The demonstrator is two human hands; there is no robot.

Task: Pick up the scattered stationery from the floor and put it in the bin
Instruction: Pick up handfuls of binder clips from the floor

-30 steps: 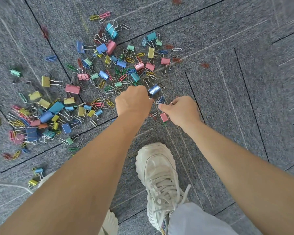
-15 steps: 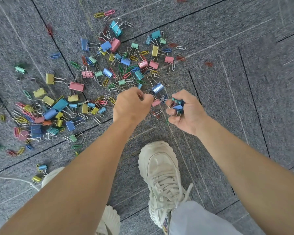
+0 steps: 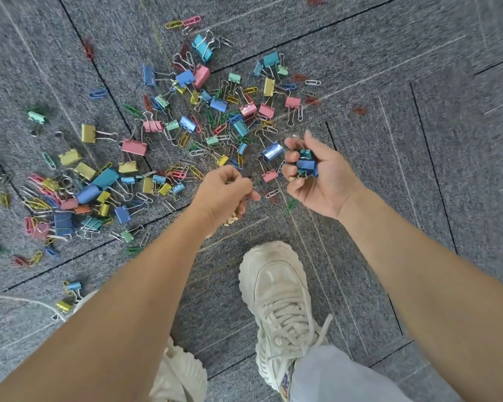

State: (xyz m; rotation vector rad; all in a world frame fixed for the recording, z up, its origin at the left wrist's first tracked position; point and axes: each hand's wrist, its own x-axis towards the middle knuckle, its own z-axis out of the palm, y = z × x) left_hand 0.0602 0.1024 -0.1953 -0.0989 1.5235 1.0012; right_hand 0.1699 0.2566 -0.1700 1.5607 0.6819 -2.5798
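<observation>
Several coloured binder clips and paper clips (image 3: 186, 126) lie scattered over the grey carpet, thickest at the upper middle and at the left (image 3: 79, 195). My right hand (image 3: 317, 175) is turned palm up above the floor, its fingers curled round a small bunch of clips, a blue one (image 3: 305, 164) and a teal one on top. My left hand (image 3: 224, 195) hovers just left of it, knuckles up, fingers curled round a few small clips that show under the palm. A shiny blue clip (image 3: 273, 150) and a pink clip (image 3: 269, 176) lie between the hands. No bin is in view.
My right shoe (image 3: 276, 288), cream with laces, stands on the carpet below the hands; the left shoe (image 3: 180, 372) shows at the bottom edge. A white cord (image 3: 21, 300) runs along the lower left. Bare carpet tiles (image 3: 418, 111) lie to the right.
My right hand has left the floor and turned palm up with clips in it. My left hand has drawn back toward me, away from the pile.
</observation>
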